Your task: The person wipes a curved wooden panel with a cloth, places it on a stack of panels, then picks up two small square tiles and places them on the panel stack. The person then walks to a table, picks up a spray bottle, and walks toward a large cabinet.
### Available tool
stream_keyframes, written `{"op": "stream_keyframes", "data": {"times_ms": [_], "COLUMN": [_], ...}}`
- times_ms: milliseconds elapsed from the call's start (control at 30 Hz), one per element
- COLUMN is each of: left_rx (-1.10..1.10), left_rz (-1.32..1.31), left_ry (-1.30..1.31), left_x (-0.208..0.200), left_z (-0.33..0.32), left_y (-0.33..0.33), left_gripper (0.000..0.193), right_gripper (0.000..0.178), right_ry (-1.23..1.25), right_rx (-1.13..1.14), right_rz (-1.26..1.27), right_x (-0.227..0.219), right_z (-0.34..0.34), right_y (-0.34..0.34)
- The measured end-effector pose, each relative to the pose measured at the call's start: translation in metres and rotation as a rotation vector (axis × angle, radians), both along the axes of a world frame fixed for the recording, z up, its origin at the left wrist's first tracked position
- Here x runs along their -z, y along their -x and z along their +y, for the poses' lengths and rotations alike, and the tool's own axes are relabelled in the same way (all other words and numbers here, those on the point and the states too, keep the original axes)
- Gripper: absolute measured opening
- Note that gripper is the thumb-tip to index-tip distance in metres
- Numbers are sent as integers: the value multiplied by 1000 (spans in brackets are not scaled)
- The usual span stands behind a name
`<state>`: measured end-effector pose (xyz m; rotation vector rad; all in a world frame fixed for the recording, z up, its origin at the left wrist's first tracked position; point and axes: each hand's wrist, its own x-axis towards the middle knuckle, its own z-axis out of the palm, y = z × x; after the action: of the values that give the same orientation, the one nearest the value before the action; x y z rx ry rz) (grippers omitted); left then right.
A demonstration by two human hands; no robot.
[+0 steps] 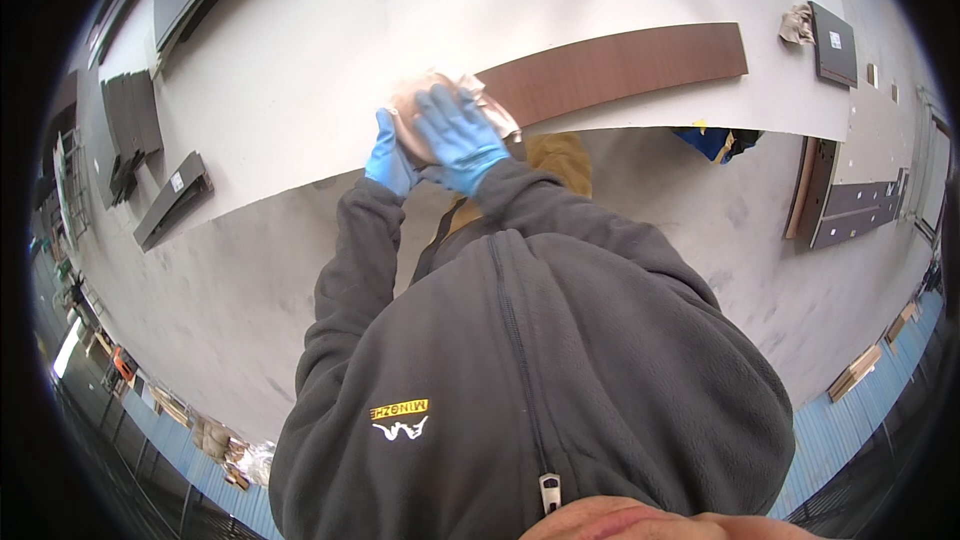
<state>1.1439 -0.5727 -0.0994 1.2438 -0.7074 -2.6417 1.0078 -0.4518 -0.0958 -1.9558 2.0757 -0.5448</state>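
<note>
A long brown wood-grain board (620, 70) lies along the near edge of a white surface, its left part covered by a crumpled pinkish-beige cloth (485, 100). Both hands wear blue gloves. My right hand (458, 135) presses down on the cloth, fingers long and close together over it. Just left of it, my left hand (391, 158) is closed about the covered left end of the board, with its fingers pointing away from me. The cloth is partly smeared by motion, and it hides where the left fingers meet the board.
The white work surface (330, 50) spreads ahead. Dark grey panels (130, 120) stand at left, near a narrow grey piece (175, 200). At far right are a dark panel (833, 43) and another cloth (797, 24). Panels (855, 210) stand lower right; a blue-and-black item (718, 143) shows beneath the edge.
</note>
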Motion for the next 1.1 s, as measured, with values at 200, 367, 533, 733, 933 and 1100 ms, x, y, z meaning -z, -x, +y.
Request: {"op": "stream_keyframes", "data": {"times_ms": [200, 367, 533, 733, 933, 1100], "left_rx": [106, 172, 67, -105, -64, 4], "left_rz": [-102, 38, 118, 93, 65, 280], "left_ry": [-48, -18, 224, -38, -142, -384], "left_x": [-12, -17, -5, 11, 1, -12], "left_z": [-8, -14, -16, -17, -20, -17], "left_y": [-8, -16, -17, -20, -24, -17], "left_gripper": [127, 128, 113, 114, 120, 144], "right_gripper": [108, 125, 86, 55, 49, 40], "right_ry": [-147, -199, 135, 236, 312, 329], "right_rx": [346, 82, -142, -215, -309, -289], "right_rz": [218, 76, 33, -8, -140, 95], "right_x": [-3, 11, 20, 32, 31, 39], "right_z": [27, -18, -45, -24, -6, 48], "right_y": [75, 12, -35, -32, -16, 34]}}
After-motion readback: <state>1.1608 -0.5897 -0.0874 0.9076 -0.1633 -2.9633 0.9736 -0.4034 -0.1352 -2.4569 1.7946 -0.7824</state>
